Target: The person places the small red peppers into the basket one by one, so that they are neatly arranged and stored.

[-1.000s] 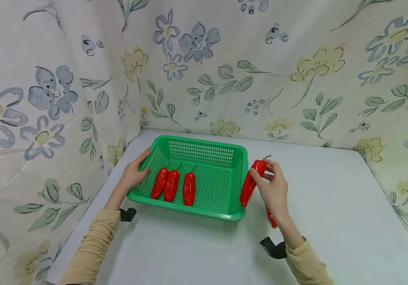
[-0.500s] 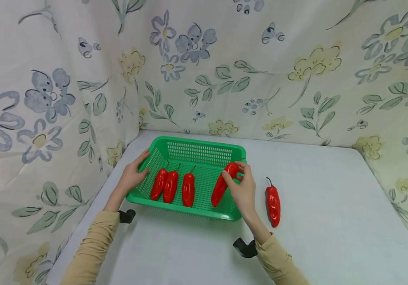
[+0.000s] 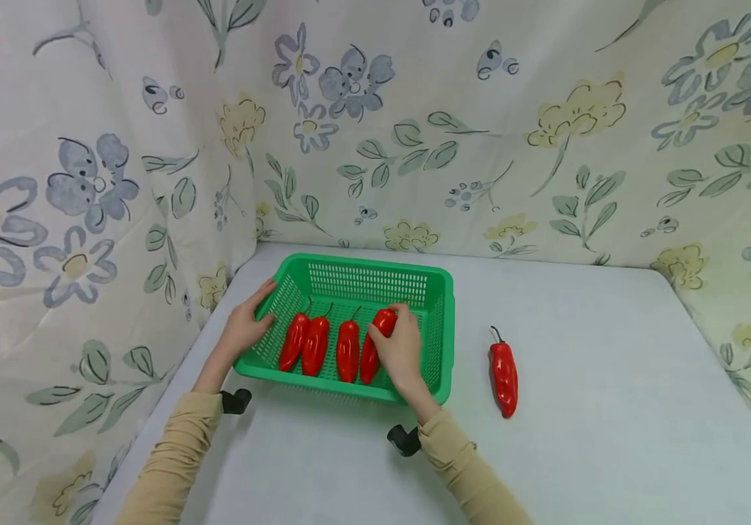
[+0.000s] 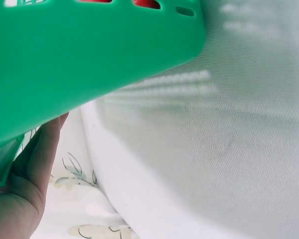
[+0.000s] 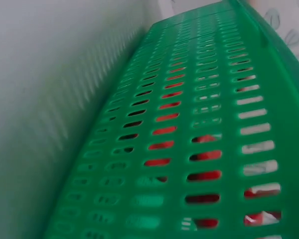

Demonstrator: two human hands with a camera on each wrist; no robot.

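A green plastic basket (image 3: 437,343) with slotted walls holds several red chili peppers. Three of them lie in its left half, with one red pepper (image 3: 348,351) nearest the middle. Just right of that one, my right hand (image 3: 403,350) pinches another red pepper (image 3: 372,357) low inside the basket, stem end toward the back. My left hand (image 3: 244,328) grips the basket's left rim, thumb inside; the left wrist view shows its fingers (image 4: 47,149) against the outer green wall. In the right wrist view the slotted front wall hides my right hand, and red shows through the slots.
One more red chili pepper (image 3: 503,378) lies on the white table (image 3: 612,408) to the right of the basket. A floral curtain (image 3: 480,146) hangs behind the table and along its left side.
My right hand has carried its pepper leftward over the basket's right rim and down beside the other peppers. The pepper on the table has come into full view. My left hand stays put.
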